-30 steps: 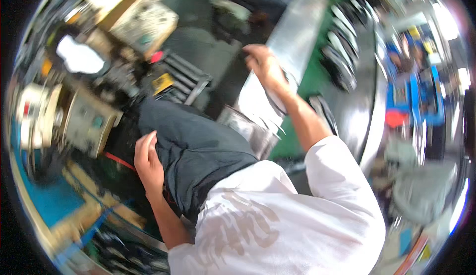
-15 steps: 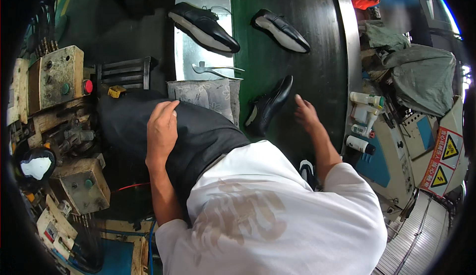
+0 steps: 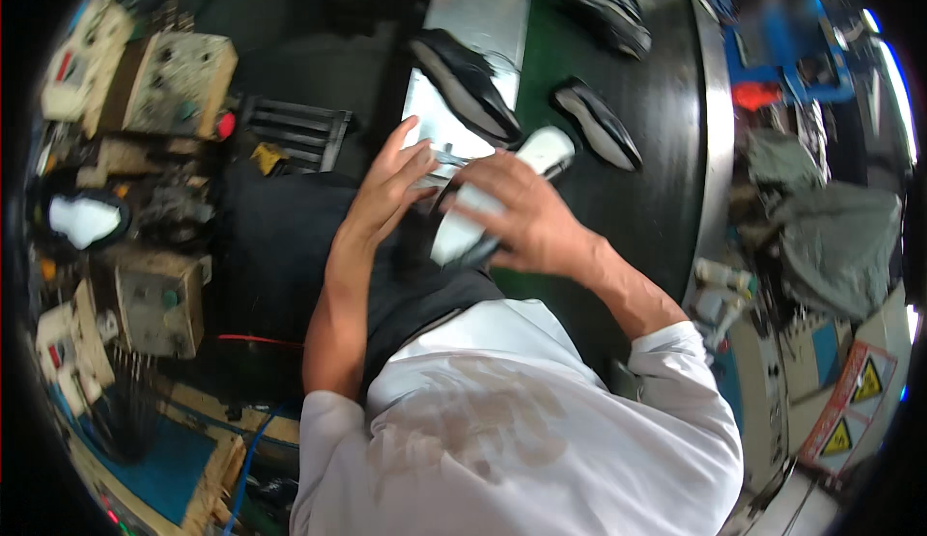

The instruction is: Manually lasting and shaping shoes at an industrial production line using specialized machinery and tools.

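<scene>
Right hand (image 3: 526,212) grips a pale-soled shoe (image 3: 454,240); left hand (image 3: 388,188), fingers parted, is beside it. Handling appears underway; the black shoe (image 3: 465,82) and the farther shoe (image 3: 596,123) lie untouched.

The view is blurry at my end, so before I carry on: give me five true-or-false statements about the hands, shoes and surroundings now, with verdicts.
1. The right hand is on a pale-soled shoe. True.
2. The left hand wears a glove. False: the left hand is bare.
3. Another shoe rests on the metal strip. True.
4. The red button is on the person's right. False: the red button is on the left.
5. A grey cover is draped on the person's right. True.
</scene>
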### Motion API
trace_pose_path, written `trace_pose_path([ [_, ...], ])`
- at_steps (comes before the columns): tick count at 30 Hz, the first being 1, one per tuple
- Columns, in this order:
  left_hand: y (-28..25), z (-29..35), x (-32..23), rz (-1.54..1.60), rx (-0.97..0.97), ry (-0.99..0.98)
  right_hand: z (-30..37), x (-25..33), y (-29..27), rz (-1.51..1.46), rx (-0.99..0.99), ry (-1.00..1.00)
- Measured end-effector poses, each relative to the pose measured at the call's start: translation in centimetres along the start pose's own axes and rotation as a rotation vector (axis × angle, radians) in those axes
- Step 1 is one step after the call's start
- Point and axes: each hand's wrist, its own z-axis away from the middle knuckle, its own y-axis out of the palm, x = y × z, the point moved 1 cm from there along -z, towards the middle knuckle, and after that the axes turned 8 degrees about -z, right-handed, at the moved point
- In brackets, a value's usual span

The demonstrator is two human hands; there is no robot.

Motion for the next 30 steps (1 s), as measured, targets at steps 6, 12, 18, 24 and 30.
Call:
trace_pose_path([
  [6, -6.3, 4.1, -3.2, 0.105, -0.327, 0.426, -6.2, 2.1, 4.7, -0.103, 0.184, -0.365],
  [12, -9.4, 14.1, -2.2, -0.11, -0.821, 0.697, -18.0, 4.6, 13.4, -0.981, -0.132, 0.098],
  [18, -11.6, 19.5, -0.4, -0.46, -1.169, 0.556, -24.4, 8.8, 15.5, -0.822, 0.151, 0.142],
  [24, -12.0, 20.6, -0.2, -0.604, -1.359, 0.493, -25.3, 8.4, 14.8, -0.525, 0.354, -0.263],
  [30, -12.0, 19.0, -0.1, -0.577, -1.341, 0.53, -24.1, 7.8, 15.4, -0.872, 0.574, 0.129],
])
